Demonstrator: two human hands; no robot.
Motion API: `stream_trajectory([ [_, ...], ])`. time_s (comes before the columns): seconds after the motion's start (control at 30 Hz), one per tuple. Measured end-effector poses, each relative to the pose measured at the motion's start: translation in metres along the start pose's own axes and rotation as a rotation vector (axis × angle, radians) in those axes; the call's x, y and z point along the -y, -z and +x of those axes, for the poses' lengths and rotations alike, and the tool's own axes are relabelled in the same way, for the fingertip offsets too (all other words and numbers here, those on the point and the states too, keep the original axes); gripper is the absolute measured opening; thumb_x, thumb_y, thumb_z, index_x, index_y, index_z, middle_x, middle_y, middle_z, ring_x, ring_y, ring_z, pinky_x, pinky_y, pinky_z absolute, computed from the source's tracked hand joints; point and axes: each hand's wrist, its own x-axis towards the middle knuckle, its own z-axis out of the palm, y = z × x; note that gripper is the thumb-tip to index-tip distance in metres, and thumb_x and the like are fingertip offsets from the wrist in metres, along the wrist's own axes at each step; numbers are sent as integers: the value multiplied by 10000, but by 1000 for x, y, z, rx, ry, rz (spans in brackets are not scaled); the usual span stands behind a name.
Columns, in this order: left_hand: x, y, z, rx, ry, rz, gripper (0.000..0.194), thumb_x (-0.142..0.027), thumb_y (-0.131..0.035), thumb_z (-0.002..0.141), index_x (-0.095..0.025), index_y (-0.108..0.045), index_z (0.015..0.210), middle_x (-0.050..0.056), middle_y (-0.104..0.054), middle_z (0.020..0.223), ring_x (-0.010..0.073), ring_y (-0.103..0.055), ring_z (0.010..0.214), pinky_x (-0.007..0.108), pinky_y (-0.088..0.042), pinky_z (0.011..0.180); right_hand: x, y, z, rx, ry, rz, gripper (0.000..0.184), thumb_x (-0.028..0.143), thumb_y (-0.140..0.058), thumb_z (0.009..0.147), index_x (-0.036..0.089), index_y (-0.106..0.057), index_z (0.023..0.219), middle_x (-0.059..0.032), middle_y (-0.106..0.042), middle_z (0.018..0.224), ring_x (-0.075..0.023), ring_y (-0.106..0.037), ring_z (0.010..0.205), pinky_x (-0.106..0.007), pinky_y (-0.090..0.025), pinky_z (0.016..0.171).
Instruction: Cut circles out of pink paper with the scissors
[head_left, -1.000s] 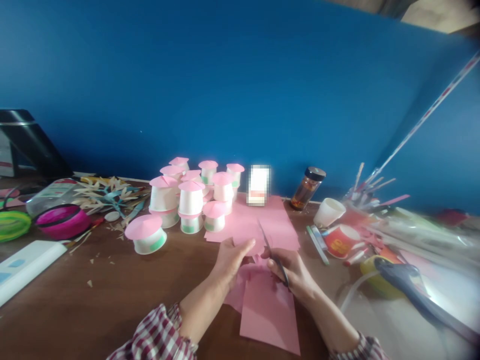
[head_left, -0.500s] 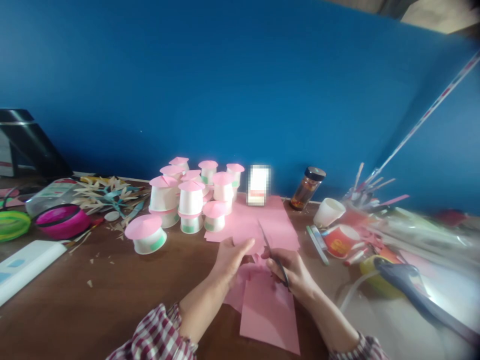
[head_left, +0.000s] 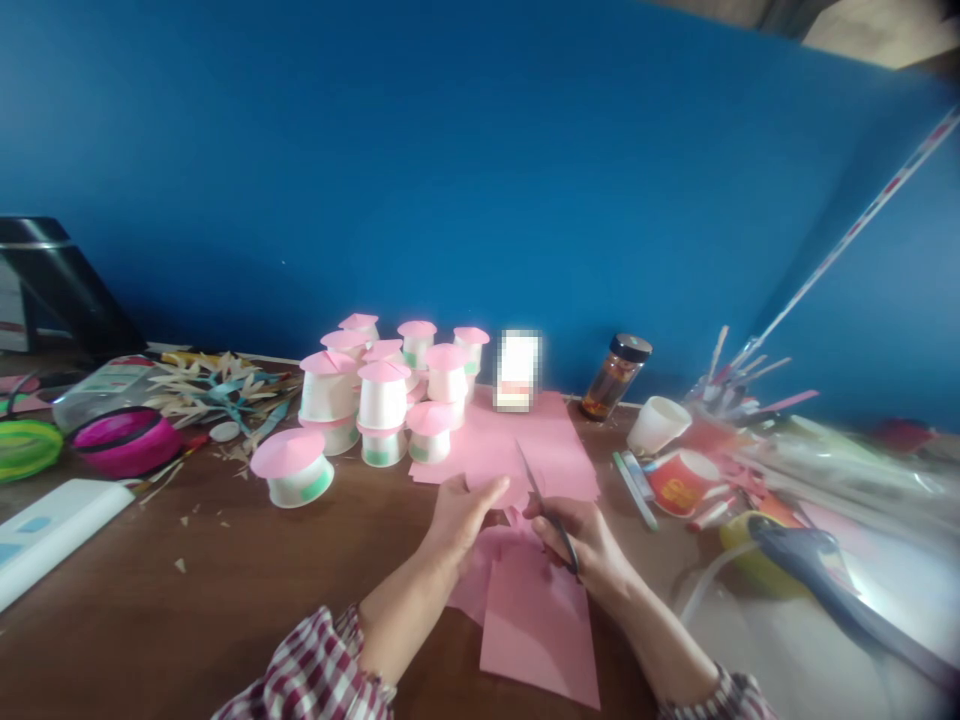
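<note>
In my right hand (head_left: 574,535) is a pair of dark-handled scissors (head_left: 535,482), its blades pointing away from me and up to the left. My left hand (head_left: 459,520) grips a piece of pink paper (head_left: 491,497) between thumb and fingers, just left of the scissors. Part of that paper is hidden behind my fingers. Below both hands lie a pink paper rectangle (head_left: 536,630) and other pink pieces on the brown table (head_left: 300,610). Beyond them rests a stack of pink sheets (head_left: 525,435).
Several white cups with pink paper cone tops (head_left: 382,395) stand behind to the left. A glass jar (head_left: 613,385), a white cup (head_left: 658,425), a red cup (head_left: 684,482) and a hot glue gun (head_left: 825,560) are on the right. A white power strip (head_left: 56,540) lies left.
</note>
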Motion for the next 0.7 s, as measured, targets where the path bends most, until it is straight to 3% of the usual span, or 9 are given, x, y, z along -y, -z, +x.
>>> stream_trajectory([
  [0.7, -4, -3, -2, -63, 41, 18, 165, -242, -726, 605, -128, -608, 618, 10, -584, 511, 88, -479, 402, 220, -430, 416, -5, 1, 1, -7, 12, -5, 383, 497, -655, 742, 120, -666, 810, 48, -459, 484, -83, -408, 392, -208, -396, 384],
])
